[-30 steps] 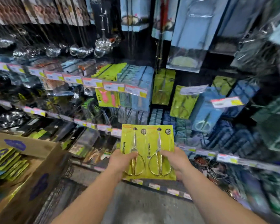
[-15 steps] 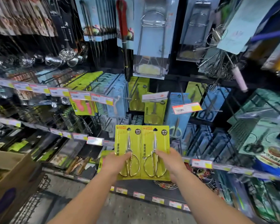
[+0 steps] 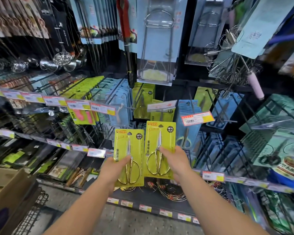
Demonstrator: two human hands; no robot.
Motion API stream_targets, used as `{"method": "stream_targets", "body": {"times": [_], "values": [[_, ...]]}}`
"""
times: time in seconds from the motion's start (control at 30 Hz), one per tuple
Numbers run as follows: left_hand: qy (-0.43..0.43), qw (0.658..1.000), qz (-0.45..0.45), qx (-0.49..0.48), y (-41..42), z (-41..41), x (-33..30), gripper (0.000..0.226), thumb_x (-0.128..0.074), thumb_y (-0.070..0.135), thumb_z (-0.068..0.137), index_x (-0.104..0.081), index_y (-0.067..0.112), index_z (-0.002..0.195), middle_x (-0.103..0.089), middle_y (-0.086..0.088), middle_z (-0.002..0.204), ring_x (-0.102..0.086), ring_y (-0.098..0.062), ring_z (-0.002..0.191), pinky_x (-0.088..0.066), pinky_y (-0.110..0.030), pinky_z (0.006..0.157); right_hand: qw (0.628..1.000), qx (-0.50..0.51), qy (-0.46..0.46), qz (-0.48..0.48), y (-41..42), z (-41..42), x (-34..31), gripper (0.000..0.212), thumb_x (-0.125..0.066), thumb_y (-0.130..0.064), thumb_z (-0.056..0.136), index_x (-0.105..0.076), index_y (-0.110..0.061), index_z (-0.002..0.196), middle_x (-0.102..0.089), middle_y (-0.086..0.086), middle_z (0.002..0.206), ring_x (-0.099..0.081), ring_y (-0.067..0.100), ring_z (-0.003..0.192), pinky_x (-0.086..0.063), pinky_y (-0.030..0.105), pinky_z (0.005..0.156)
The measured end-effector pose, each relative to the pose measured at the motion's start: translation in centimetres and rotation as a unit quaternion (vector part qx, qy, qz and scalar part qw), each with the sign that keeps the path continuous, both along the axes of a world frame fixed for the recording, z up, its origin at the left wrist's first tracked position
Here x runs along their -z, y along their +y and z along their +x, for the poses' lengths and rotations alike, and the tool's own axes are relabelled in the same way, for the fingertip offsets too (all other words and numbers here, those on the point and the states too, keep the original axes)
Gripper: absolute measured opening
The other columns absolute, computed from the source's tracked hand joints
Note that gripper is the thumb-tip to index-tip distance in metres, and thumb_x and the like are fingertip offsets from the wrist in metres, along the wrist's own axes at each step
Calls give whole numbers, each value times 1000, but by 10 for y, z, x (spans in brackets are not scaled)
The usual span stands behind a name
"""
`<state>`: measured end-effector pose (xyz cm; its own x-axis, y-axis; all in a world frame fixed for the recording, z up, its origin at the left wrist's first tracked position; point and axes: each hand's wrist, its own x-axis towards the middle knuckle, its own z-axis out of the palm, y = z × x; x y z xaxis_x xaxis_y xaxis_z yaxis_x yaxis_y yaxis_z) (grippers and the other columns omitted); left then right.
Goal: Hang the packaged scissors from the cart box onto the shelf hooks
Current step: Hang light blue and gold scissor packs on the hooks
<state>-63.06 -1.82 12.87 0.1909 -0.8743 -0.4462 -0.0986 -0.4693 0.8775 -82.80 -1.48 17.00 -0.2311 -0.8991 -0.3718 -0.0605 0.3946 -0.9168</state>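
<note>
Shelving (image 3: 210, 83) filled the view I watched through the head camera: dark racks of wire hooks crowded with carded kitchen tools, ladles at upper left, whisks at upper right, and rows of blue and yellow scissor cards across the middle tier behind a strip of price tags (image 3: 196, 118). At lower left stood the cardboard box (image 3: 12, 192), resting in a wire cart (image 3: 34, 209), with only its corner in frame. Both bare forearms rose from the bottom edge and converged toward the centre, wrists slightly cocked upward. My left hand (image 3: 115, 168) pinched the left scissors pack (image 3: 129, 156) near its lower half, thumb lying across the front of the yellow card over the handles, fingers hidden behind it. My right hand (image 3: 174, 160) pinched the right scissors pack (image 3: 159, 148) in the same manner, thumb on the front at the card's lower right, fingers behind. The two packs were upright, side by side with their inner edges just overlapping or touching; I could not tell which. The right pack was raised higher than the left, its top just below the yellow cards hanging on a middle-tier hook (image 3: 161, 107). Neither pack's hang hole was on a hook.
</note>
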Motion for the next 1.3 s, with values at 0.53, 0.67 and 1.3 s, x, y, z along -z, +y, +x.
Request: {"method": "stream_targets", "body": {"times": [0.53,0.67,1.3], "values": [[39,999,8,23,-57,17,8,79,-72,43,85,-39,5,146,-46,-13,147,-44,-35,132,-38,-52,107,997,79,-10,-12,-47,13,3,85,-64,-34,92,-14,-9,155,-18,7,162,-23,28,147,-26,46,116],[43,999,15,29,-64,19,9,88,-73,48,83,-32,8,151,-41,-12,152,-41,-34,136,-35,-56,110,996,91,-8,-9,-57,13,7,83,-65,-34,93,-16,-9,155,-21,7,161,-26,27,146,-27,44,115],[42,988,40,143,-90,36,32,135,-74,88,33,-43,18,145,-50,-5,147,-49,-30,131,-38,-57,109,982,144,96,73,-85,14,53,59,-62,-31,94,-40,-7,144,-49,12,144,-48,30,130,-38,39,110]]}}
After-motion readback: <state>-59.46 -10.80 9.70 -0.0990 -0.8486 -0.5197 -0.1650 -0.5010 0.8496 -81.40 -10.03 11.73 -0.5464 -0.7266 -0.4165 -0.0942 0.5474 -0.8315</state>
